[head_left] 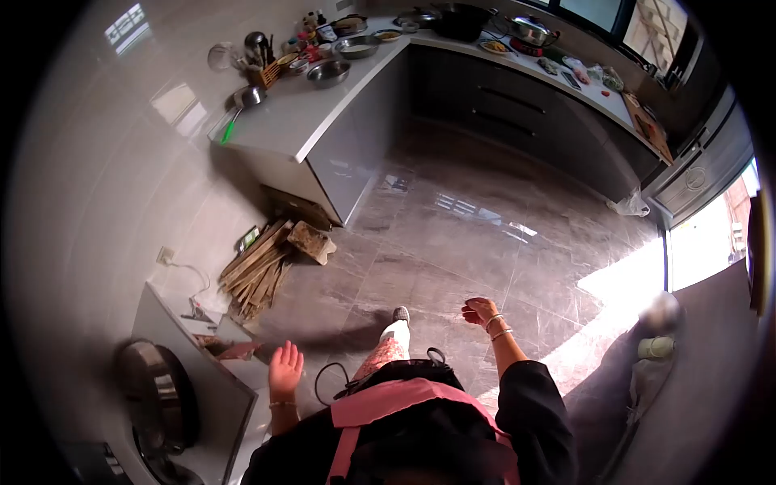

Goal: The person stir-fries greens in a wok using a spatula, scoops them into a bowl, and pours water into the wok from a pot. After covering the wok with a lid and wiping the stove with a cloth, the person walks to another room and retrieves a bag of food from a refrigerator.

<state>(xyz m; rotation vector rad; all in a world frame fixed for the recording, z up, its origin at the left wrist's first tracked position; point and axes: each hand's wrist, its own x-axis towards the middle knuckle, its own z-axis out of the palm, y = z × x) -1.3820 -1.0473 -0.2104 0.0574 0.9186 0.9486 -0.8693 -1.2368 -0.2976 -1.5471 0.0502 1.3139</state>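
My left hand (286, 370) hangs low on the left with its fingers stretched out, holding nothing. It is nearest to the low counter (226, 380), apart from it. My right hand (481, 311) is out in front over the tiled floor, empty, its fingers loosely bent and partly apart. Bracelets circle both wrists. Between the hands are a pink apron (396, 400) over black clothing and one foot in a dark shoe (401, 314) on the floor.
A corner counter (283, 129) carries steel bowls (328, 73), a small pan with a green handle (229, 129), utensils and pots. Split firewood (257, 271) lies by the left wall. A large wok (158, 396) is at lower left. Sunlight enters through a doorway (711, 234) at right.
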